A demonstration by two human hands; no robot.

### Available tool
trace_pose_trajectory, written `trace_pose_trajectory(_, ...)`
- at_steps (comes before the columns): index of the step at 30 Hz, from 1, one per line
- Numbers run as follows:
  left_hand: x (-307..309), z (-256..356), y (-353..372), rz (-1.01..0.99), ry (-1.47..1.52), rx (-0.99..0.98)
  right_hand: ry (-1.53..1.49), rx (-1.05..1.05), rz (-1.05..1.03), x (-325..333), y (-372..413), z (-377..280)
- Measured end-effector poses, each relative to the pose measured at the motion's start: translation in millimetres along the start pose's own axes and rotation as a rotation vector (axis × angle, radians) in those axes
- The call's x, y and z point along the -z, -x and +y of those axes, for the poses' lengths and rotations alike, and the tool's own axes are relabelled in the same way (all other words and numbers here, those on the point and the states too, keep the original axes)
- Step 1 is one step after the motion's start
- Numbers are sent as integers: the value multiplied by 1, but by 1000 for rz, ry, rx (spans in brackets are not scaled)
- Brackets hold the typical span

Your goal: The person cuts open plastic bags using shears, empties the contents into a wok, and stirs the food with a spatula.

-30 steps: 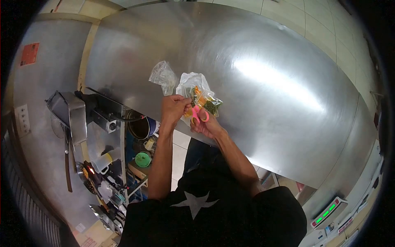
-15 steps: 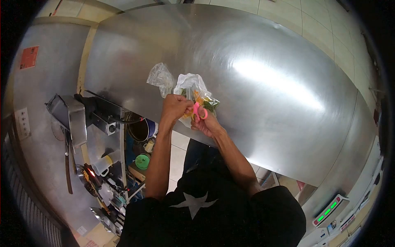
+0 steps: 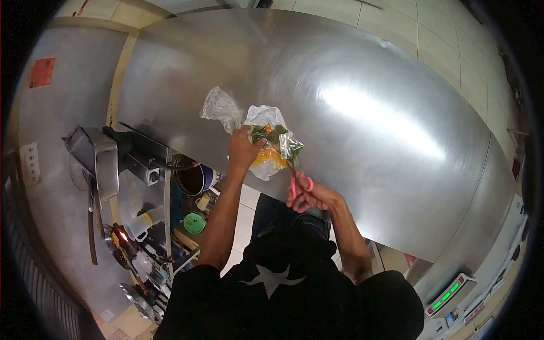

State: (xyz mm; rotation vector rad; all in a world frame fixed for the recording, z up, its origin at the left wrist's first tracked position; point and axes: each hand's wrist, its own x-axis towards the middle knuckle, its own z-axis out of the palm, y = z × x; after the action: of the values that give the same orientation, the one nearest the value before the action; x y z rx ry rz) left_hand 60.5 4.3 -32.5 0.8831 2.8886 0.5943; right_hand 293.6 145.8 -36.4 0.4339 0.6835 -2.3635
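My right hand (image 3: 318,197) is closed on pink-handled scissors (image 3: 293,186), with its fingers in the handle loops. The scissor blades point away from me, by the right edge of a clear plastic bag (image 3: 264,115). Green leaves (image 3: 276,135) and something orange-yellow (image 3: 271,160) show through and around the plastic. My left hand (image 3: 242,152) grips the bag's left side, its thumb lying near the leaves. Just beyond that hand lies a crumpled clear plastic bag (image 3: 220,106).
Everything lies on a steel table (image 3: 385,170). At left are a metal fryer (image 3: 105,158), a green-lidded container (image 3: 194,222) and a pan (image 3: 117,249) by a red glow. A scale (image 3: 451,296) with a green display stands at lower right.
My right hand has drawn the scissors back toward me and to the right. My left hand has shifted slightly, and the bag lies more spread out with its leaves showing.
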Motion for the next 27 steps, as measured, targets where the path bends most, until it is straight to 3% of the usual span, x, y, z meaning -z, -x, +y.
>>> trace_pose_trajectory(4,-8,1,13,-177,159,470,194,-44,105,0,27,-7)
trace_pose_trajectory(7,-7,-1,15,-181,266,434,182,22,114,-1,34,-17)
trace_pose_trajectory(10,-13,-12,15,22,-70,-16,169,122,102,3,35,-23)
trace_pose_trajectory(16,31,15,3,-224,331,304,179,201,94,-4,19,-40)
trace_pose_trajectory(23,77,27,-12,-453,480,156,221,44,48,-10,-10,-28)
trace_pose_trajectory(27,97,39,-31,-686,381,119,290,617,436,-20,-44,-13)
